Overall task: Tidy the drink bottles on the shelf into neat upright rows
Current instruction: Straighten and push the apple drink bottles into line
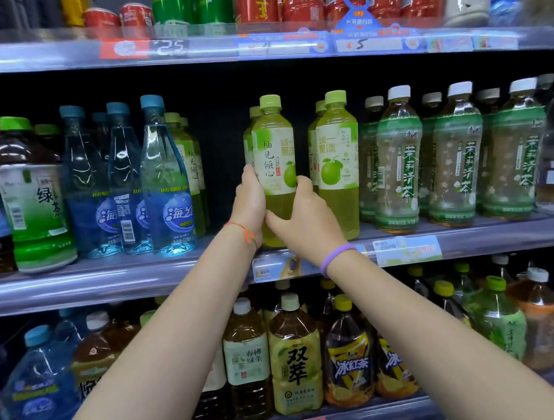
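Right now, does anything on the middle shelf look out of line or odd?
Yes: there's a dark empty gap left of the green bottle that both the left hand and right hand grip. The clear blue bottle beside it looks slightly tilted. No spills.

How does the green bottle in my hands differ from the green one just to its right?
The held bottle is gripped by the left hand and right hand; its neighbour stands untouched. The held bottle's label shows large dark characters facing out; the neighbour's shows a whole green fruit. Both are upright with light green caps and yellow-green drink.
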Demonstrator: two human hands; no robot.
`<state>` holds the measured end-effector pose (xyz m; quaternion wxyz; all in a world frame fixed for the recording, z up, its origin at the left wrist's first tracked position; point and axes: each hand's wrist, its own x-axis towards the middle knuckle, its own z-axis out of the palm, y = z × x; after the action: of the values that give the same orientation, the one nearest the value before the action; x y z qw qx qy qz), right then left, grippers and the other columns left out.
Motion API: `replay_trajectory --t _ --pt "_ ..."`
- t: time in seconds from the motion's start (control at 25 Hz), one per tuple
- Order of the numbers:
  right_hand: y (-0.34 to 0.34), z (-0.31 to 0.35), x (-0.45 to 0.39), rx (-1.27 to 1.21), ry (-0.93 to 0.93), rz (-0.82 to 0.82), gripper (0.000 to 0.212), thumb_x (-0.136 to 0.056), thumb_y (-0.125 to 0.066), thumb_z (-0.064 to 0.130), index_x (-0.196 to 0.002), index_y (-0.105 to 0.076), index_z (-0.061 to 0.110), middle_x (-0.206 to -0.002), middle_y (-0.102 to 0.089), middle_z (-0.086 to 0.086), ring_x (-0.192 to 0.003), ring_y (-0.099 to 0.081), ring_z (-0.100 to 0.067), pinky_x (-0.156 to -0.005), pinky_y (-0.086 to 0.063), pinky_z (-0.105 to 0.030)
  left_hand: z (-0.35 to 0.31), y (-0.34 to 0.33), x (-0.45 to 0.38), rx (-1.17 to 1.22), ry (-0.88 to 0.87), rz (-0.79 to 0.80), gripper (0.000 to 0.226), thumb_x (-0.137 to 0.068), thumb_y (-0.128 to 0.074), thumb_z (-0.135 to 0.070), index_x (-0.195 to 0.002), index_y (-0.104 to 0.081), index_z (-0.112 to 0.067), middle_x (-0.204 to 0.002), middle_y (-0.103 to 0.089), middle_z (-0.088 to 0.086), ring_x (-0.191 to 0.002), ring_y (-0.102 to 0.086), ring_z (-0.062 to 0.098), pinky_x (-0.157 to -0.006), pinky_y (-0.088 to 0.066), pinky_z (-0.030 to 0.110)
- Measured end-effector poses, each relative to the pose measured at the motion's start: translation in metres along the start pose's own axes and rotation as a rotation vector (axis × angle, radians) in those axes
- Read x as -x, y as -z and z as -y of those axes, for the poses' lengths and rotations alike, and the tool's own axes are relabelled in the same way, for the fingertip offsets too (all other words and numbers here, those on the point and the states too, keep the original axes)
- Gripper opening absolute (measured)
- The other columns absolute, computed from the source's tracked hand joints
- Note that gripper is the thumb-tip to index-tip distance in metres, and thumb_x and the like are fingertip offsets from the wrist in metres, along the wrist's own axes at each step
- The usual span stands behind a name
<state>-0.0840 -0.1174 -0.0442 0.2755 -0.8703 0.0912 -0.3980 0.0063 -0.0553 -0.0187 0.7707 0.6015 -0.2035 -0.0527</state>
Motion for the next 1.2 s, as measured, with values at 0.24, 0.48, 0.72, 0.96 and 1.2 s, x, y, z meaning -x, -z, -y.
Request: replay_trajectory --t 0.24,0.48,0.72,0.96,1.2 --pt "-0.001 0.004 0.003 0.078 -0.001 -0.081 0.053 -0.085 -0.066 0.044 -0.118 -0.040 0.012 -0.110 -0.060 -0.006 -0.088 -0.063 -0.027 -0.066 -0.054 -0.038 0.002 -0.001 -0.002 -0.029 -0.002 0.040 0.057 -0.097 -0.027 -0.055 -0.113 -0.069 -0.020 -0.108 -0.075 0.010 -0.102 -0.070 0.024 -0.098 -0.054 0.045" --pt "0.001 -0.002 0.002 0.104 0.045 -0.093 0.061 -0.086 -0.066 0.044 -0.126 -0.037 0.009 -0.112 -0.059 -0.006 -0.089 -0.064 -0.026 -0.064 -0.054 -0.036 0.002 -0.004 0.001 -0.067 0.037 0.025 0.066 -0.084 -0.027 -0.067 -0.111 -0.071 -0.025 -0.109 -0.075 0.007 -0.104 -0.070 0.023 -0.100 -0.052 0.045" --pt "0.003 -0.004 0.006 0.014 0.192 -0.123 0.084 -0.091 -0.063 0.025 -0.153 -0.010 0.006 -0.148 -0.030 -0.012 -0.131 -0.041 -0.024 -0.096 -0.043 -0.025 -0.001 -0.009 0.000 -0.043 0.036 -0.047 0.057 -0.098 -0.027 -0.059 -0.098 -0.073 -0.025 -0.103 -0.076 0.007 -0.101 -0.070 0.023 -0.094 -0.055 0.040" --pt "-0.002 0.012 0.007 -0.148 0.225 -0.260 0.070 -0.088 -0.055 0.008 -0.150 -0.024 -0.001 -0.151 -0.030 -0.019 -0.142 -0.031 -0.029 -0.115 -0.034 -0.041 -0.012 -0.008 0.010 0.018 0.117 -0.015 0.057 -0.104 -0.027 -0.051 -0.094 -0.072 -0.017 -0.092 -0.076 0.005 -0.086 -0.070 0.018 -0.075 -0.055 0.031" --pt "-0.030 0.060 -0.014 -0.236 0.535 -0.430 0.030 -0.083 -0.044 -0.002 -0.105 -0.065 0.001 -0.105 -0.065 -0.012 -0.101 -0.058 -0.022 -0.090 -0.046 -0.029 -0.030 0.064 0.033 -0.549 -0.928 -0.366 0.021 -0.084 -0.051 -0.007 -0.096 -0.067 -0.008 -0.098 -0.064 0.006 -0.094 -0.057 0.021 -0.084 -0.044 0.029"
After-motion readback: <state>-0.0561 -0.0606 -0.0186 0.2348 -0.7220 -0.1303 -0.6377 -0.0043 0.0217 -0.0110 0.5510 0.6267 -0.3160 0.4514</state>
